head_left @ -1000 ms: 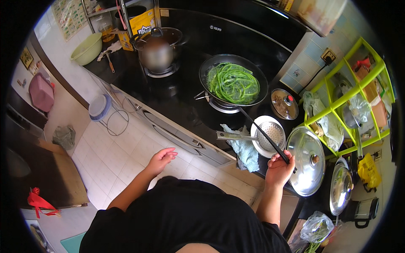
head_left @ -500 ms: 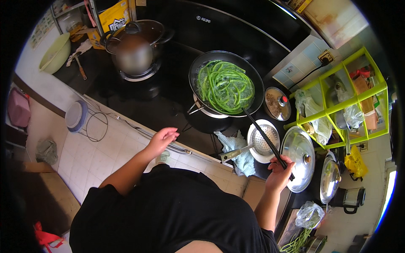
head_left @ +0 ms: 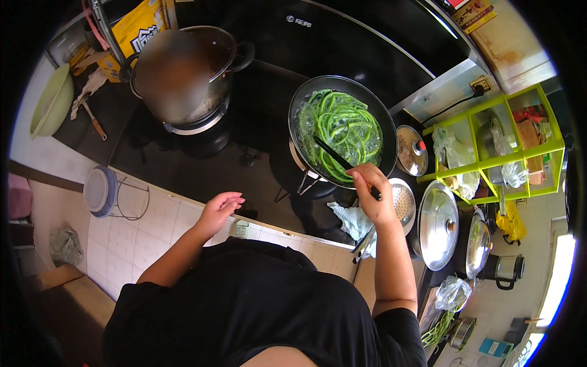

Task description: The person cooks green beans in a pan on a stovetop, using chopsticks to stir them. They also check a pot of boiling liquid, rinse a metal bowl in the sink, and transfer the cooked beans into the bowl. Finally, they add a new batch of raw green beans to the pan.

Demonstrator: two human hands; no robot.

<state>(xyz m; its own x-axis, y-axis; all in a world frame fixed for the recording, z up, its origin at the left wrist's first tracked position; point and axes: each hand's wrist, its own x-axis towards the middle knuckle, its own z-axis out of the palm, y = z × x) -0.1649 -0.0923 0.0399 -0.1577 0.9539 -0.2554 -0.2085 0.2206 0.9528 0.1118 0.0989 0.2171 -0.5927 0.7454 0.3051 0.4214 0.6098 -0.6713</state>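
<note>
My right hand (head_left: 374, 191) is closed round a pair of black chopsticks (head_left: 331, 151) beside the near right rim of a dark wok (head_left: 387, 127). The chopsticks slant down to the left, their tips among long green beans (head_left: 345, 125) in bubbling liquid. My left hand (head_left: 221, 211) hangs empty at the counter's front edge, its fingers loosely bent and not gripping anything. Below my right wrist, a perforated skimmer (head_left: 403, 203) and a pale blue cloth (head_left: 353, 220) are partly hidden by my hand and forearm.
On the left burner stands a large lidded pot (head_left: 183, 92), partly blurred. Right of the wok are a small glass-lidded dish (head_left: 411, 153), a big metal lid (head_left: 439, 226) and a green rack (head_left: 483, 164). A pale green basin (head_left: 54, 103) is at the far left.
My right hand has moved forward and left to the wok, bringing the chopstick tips from its right rim into the beans. My left hand stays empty near the counter edge.
</note>
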